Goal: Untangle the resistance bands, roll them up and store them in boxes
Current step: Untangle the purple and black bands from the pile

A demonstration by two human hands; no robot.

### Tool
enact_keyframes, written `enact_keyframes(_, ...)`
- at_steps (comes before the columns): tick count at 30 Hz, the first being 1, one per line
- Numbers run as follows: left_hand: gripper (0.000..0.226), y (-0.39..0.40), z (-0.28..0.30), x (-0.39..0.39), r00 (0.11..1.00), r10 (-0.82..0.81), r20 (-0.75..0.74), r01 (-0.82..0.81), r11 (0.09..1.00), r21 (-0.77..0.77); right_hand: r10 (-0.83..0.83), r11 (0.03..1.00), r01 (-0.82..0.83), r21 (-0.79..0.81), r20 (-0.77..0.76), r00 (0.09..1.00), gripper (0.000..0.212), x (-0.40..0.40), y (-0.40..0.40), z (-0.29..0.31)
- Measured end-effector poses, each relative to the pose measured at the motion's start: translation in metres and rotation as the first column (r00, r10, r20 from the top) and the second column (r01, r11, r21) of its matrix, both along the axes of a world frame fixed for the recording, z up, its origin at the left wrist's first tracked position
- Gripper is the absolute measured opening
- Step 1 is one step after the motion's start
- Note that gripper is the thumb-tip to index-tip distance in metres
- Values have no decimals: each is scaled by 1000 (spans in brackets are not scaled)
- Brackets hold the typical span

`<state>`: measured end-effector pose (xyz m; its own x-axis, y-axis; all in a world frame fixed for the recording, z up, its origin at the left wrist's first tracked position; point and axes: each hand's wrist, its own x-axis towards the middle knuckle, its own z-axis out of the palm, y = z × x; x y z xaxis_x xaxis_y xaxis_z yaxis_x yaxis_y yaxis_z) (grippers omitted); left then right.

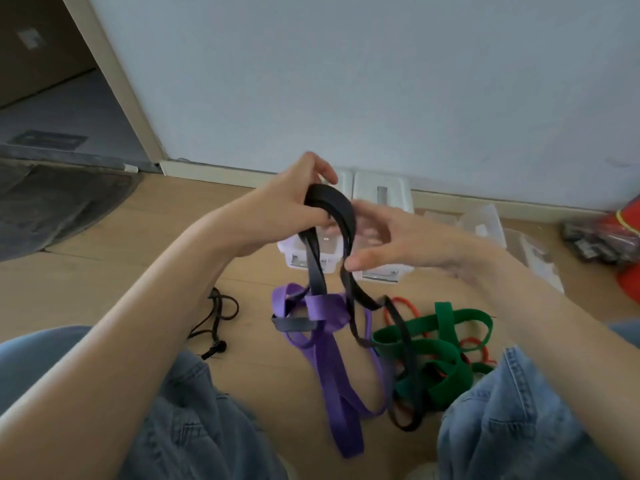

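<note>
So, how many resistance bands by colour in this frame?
Black band, held up in the left hand: 1
Purple band: 1
Green band: 1
Red band: 1, though possibly more, as the tangle partly hides it
Total: 4

I note bare floor [145,271] left of tangle, only thin black cord [216,318] there. Centre blocked: purple band [332,372], black band [329,202], green band [436,355] knotted between knees. Boxes [381,192] stand against wall [346,81] behind; clear lids [485,220] right.
</note>
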<state>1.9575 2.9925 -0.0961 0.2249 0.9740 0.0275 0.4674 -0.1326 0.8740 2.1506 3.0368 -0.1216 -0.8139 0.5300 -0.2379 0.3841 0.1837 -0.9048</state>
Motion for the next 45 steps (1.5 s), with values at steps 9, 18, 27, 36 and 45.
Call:
enact_keyframes(9,10,7,-71,9,952,81,-296,-87,996,-4,-370,926,263,-272,-507,779,9,-7,7,13)
enact_keyframes(18,5,18,-42,-29,871,491,-35,-482,865,135,-294,956,293,-10,-42,955,16,24,18,4)
enact_keyframes(27,12,2,-12,-5,920,319,226,-326,945,-6,-346,932,301,-202,-248,905,17,-1,7,-5)
enact_keyframes(36,4,3,-12,16,866,223,447,-204,975,-90,-383,922,384,42,-43,923,29,-30,-8,-26)
enact_keyframes(45,63,0,-70,10,987,-53,152,101,939,-330,-540,831,415,-371,-352,765,12,-12,11,16)
